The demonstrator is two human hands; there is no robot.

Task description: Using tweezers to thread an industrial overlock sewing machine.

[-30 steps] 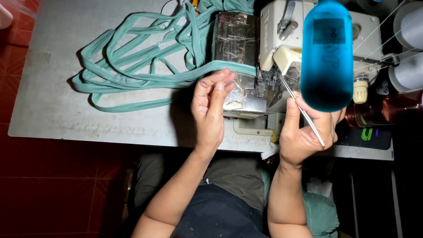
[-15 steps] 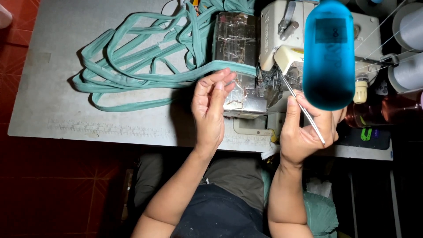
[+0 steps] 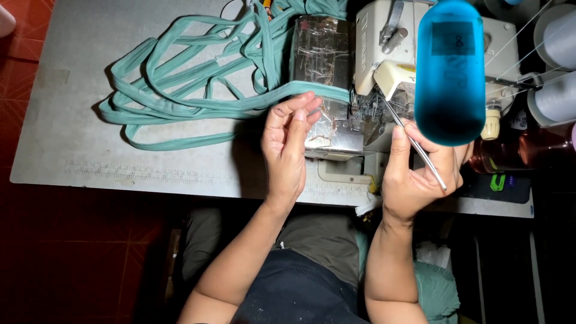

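My left hand (image 3: 289, 143) rests beside the sewing machine (image 3: 384, 66), fingers pinched together near the teal fabric strip (image 3: 198, 108) where it runs toward the needle area. Whether the fingers grip the strip or a thread is unclear. My right hand (image 3: 417, 177) holds thin metal tweezers (image 3: 414, 144), their tip pointing up-left into the needle area of the machine. The strip lies in long loops across the grey table (image 3: 72, 120) to the left.
A blurred blue cylinder (image 3: 450, 72) hangs close to the camera over the machine's right side. White thread cones (image 3: 558, 66) stand at the right edge. A brownish bottle (image 3: 516, 156) lies right of the machine. The red tiled floor (image 3: 24, 54) shows at left.
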